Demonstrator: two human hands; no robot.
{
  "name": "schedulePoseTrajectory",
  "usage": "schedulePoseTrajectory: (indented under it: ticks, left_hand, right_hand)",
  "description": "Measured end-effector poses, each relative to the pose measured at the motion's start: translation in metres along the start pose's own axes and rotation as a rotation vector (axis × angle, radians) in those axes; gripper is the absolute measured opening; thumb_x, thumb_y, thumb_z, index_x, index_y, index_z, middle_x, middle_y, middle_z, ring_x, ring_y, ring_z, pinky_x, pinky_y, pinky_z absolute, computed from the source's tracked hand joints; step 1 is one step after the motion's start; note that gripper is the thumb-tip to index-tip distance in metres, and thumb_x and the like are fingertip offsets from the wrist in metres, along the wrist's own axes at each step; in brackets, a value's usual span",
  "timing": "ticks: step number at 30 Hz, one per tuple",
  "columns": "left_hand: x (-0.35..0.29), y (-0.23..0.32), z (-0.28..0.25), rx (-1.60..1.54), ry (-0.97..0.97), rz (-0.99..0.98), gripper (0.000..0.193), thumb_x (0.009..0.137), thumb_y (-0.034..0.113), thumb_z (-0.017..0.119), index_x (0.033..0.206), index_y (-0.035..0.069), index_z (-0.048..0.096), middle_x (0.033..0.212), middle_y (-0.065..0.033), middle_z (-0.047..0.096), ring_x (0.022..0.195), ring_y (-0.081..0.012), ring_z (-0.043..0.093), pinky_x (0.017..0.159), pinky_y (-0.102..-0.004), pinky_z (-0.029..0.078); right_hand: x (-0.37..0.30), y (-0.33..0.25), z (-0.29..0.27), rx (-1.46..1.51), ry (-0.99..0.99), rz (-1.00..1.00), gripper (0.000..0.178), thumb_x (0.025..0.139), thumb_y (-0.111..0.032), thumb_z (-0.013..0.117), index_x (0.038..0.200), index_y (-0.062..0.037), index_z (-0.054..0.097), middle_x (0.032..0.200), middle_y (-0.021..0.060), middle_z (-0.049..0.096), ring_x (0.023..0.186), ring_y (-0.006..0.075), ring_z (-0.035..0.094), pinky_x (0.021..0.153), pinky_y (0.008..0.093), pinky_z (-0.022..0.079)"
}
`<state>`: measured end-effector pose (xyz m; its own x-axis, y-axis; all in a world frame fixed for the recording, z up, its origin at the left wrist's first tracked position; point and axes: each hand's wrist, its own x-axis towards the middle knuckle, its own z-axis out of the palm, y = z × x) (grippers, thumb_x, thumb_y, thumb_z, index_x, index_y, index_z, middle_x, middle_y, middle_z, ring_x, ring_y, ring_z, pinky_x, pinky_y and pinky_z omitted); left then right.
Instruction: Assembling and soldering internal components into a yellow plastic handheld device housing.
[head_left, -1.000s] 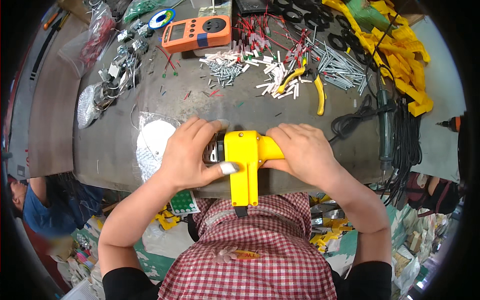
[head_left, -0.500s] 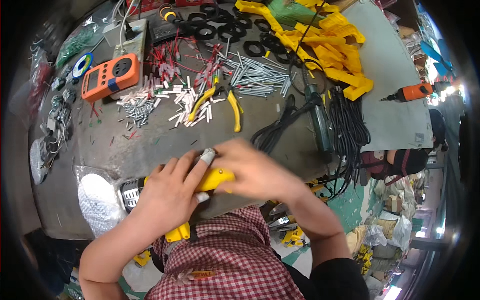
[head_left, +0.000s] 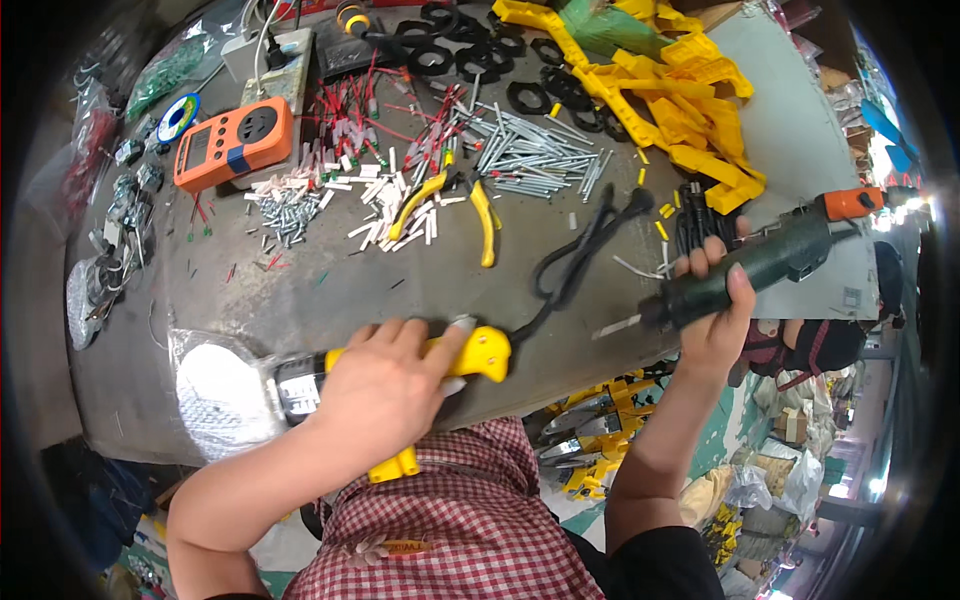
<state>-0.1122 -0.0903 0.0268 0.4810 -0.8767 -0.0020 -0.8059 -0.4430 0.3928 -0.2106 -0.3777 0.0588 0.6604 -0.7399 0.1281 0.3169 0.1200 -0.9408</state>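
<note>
My left hand is wrapped over a yellow-handled power tool lying along the table's near edge. A black cord runs off from its right end, and its round head at the left is covered in clear bubble wrap. Raised over the table's right side, my right hand grips a dark green electric screwdriver. Its bit points left and down, apart from the yellow tool. Yellow-handled pliers and loose long screws lie beyond my left hand.
An orange meter stands at the left back beside a power strip. Black rings and yellow plastic shells fill the far side. White sleeves and short screws lie mid-table. An orange tool shows behind the screwdriver.
My right hand has left the yellow power tool, moved right and picked up the green electric screwdriver from the table. My left hand stays on the yellow tool. The view has shifted slightly.
</note>
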Motion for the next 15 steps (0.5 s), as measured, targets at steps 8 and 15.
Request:
schedulePoseTrajectory:
  ticks: [8,15]
  left_hand:
    - [0.007,0.001,0.005,-0.036,0.017,-0.003,0.054,0.071,0.021,0.069,0.121,0.005,0.056,0.090,-0.0087,0.055,0.087,-0.0261,0.057,0.074,-0.0361,0.047]
    - [0.006,0.003,0.014,0.069,-0.009,0.016,0.046,0.077,0.026,0.064,0.118,0.006,0.057,0.088,-0.0065,0.055,0.087,-0.0221,0.055,0.074,-0.0333,0.044]
  right_hand:
    - [-0.050,0.027,0.101,0.001,-0.299,-0.218,0.097,0.083,-0.037,0.069,0.148,-0.0105,0.002,0.078,0.0095,0.053,0.060,0.0199,0.056,0.063,0.0377,0.052]
    - [-0.059,0.039,0.085,0.009,-0.685,-0.068,0.063,0.075,-0.037,0.078,0.118,-0.0083,0.041,0.082,0.0111,0.059,0.071,0.0234,0.059,0.068,0.0392,0.050]
